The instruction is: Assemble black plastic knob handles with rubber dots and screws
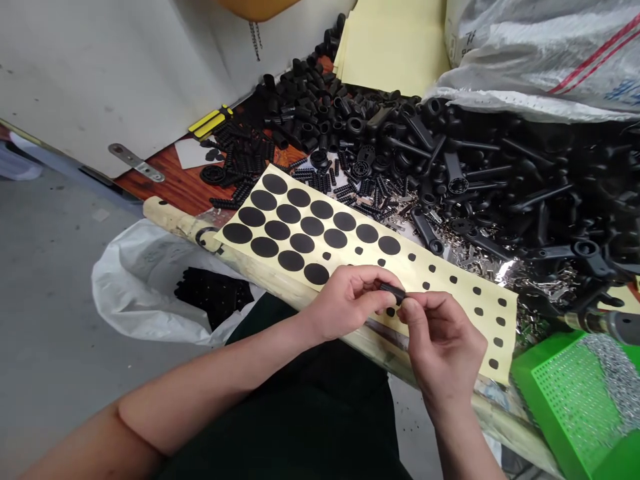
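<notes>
Between the fingertips of both hands is a small black cylindrical plastic piece (393, 291). My left hand (353, 300) pinches its left end with thumb and forefinger. Thumb and fingers of my right hand (440, 337) close on its right end. Both hands are over a pale yellow sticker sheet (450, 307), which lies slanted along the table's front edge. Large black round stickers (277, 229) fill the sheet's left part. Small black dots (477, 291) are spread over its right part. My fingers hide part of the held piece.
Behind the sheet lie heaps of black tubes (300, 100), black crank handles (455, 170), ribbed black pieces and small metal clips (480, 247). A green box (550, 393) with metal pins stands right. A white bag (125, 287) hangs at the left edge. A yellow-handled cutter (210, 123) lies behind.
</notes>
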Demonstrator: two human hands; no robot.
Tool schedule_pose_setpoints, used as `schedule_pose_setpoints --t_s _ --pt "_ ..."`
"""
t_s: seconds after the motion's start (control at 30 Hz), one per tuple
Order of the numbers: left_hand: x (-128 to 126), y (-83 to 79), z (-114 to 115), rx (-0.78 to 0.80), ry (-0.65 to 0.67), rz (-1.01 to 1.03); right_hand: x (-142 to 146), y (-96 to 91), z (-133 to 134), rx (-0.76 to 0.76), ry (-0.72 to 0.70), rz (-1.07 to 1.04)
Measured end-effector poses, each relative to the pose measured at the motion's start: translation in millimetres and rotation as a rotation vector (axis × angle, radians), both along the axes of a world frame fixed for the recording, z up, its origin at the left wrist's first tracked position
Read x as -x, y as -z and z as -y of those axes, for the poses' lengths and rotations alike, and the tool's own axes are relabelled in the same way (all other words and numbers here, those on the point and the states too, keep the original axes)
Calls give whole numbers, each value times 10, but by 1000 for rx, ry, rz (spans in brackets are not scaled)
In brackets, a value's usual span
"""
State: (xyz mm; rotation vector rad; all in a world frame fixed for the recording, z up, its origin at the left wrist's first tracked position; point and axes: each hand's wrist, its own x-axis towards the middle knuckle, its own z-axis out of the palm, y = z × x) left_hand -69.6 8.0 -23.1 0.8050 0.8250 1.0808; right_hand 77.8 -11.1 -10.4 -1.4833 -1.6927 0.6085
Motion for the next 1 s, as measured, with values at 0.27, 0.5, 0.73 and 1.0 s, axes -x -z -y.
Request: schedule_pose_setpoints --t_s 0.27,0.5,0.73,1.0 --pt "1 12 -11 38 9 37 -27 55 -25 -196 -55 89" --pt "20 48 -43 61 54 143 -74 -44 -212 -441 -356 205" --pt "8 40 -20 40 -20 75 -8 -33 -109 -147 -105 110" --pt "-24 7 34 -57 -129 -27 180 -55 -52 212 55 -419"
